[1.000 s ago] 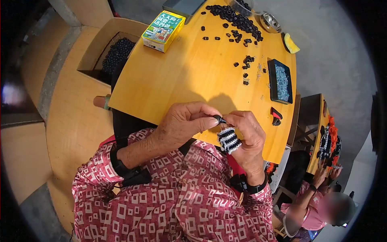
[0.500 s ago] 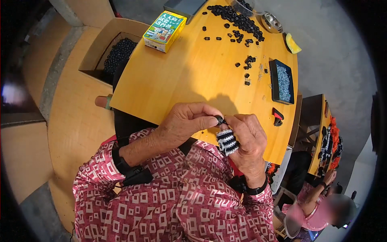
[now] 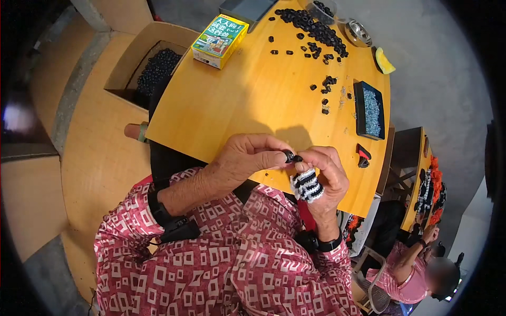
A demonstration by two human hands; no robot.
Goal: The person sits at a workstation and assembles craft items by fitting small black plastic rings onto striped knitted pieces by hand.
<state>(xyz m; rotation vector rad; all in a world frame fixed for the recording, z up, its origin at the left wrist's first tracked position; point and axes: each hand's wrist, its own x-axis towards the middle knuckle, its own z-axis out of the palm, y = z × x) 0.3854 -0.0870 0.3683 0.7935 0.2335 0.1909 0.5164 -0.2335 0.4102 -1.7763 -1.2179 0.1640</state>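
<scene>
Above the near edge of the table, my left hand (image 3: pixel 245 158) pinches a small round black plastic part (image 3: pixel 288 156) between thumb and forefinger. Just to its right, my right hand (image 3: pixel 329 176) grips a second small black piece (image 3: pixel 298 158) at its fingertips. The two pieces lie close together; whether they touch, I cannot tell. A black-and-white striped knitted sleeve (image 3: pixel 307 185) covers part of my right thumb. Beyond my hands, several loose black parts (image 3: pixel 325 101) lie on the wooden table (image 3: pixel 211 105).
A heap of black parts (image 3: pixel 316 31) lies at the far side, near a metal bowl (image 3: pixel 358 32). A black tray (image 3: pixel 361 118) of tiny silvery pieces and a red-and-black tool (image 3: pixel 363 156) are at right. A yellow-green box (image 3: pixel 220 42) stands far left. A co-worker (image 3: pixel 408 274) sits lower right.
My right hand has turned slightly and its fingertips have drawn a little right, so the second black piece now shows. The left hand keeps its pinch. The view has shifted slightly.
</scene>
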